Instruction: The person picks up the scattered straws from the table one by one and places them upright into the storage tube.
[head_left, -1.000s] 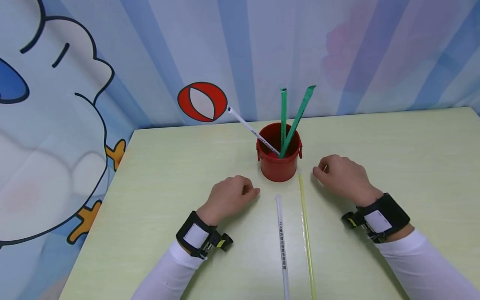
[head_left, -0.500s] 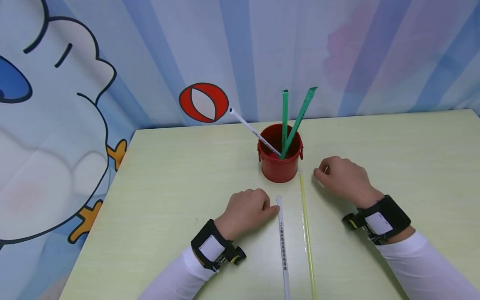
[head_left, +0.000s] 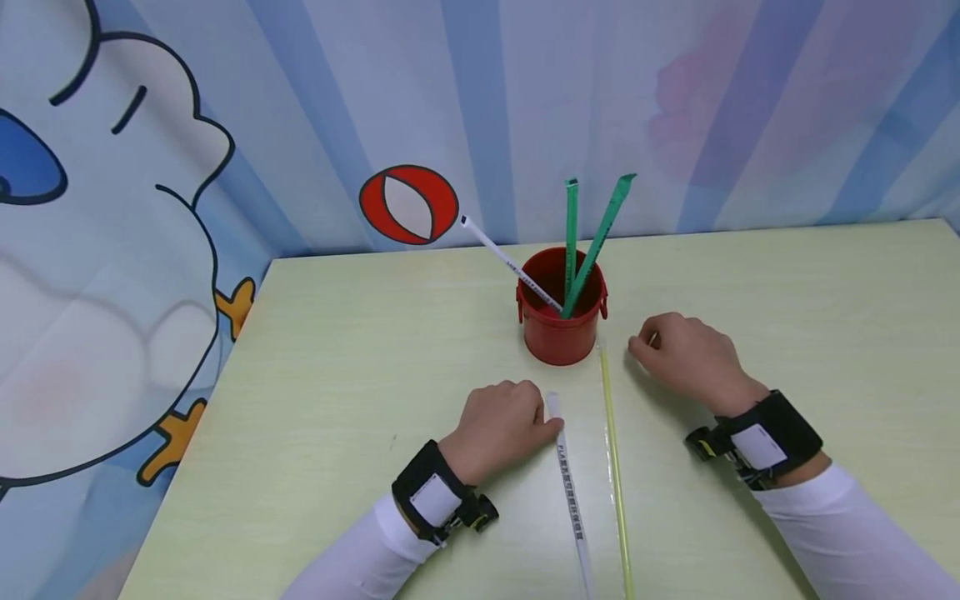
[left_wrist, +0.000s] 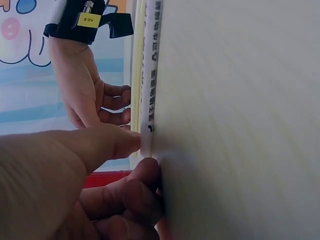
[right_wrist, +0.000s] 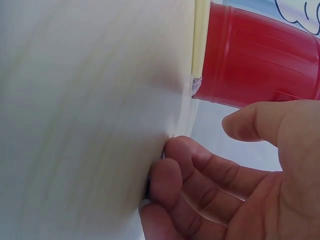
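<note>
My left hand [left_wrist: 57, 175] pinches a white straw [left_wrist: 149, 80] with black writing [left_wrist: 153, 90]. My right hand [left_wrist: 82, 82] is farther back.

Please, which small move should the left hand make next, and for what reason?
I would probably have the left hand raise the white wrapped straw slightly off the table: its fingers seem to pinch the straw's far end, and the red bucket, holding three other straws, stands just beyond.
</note>
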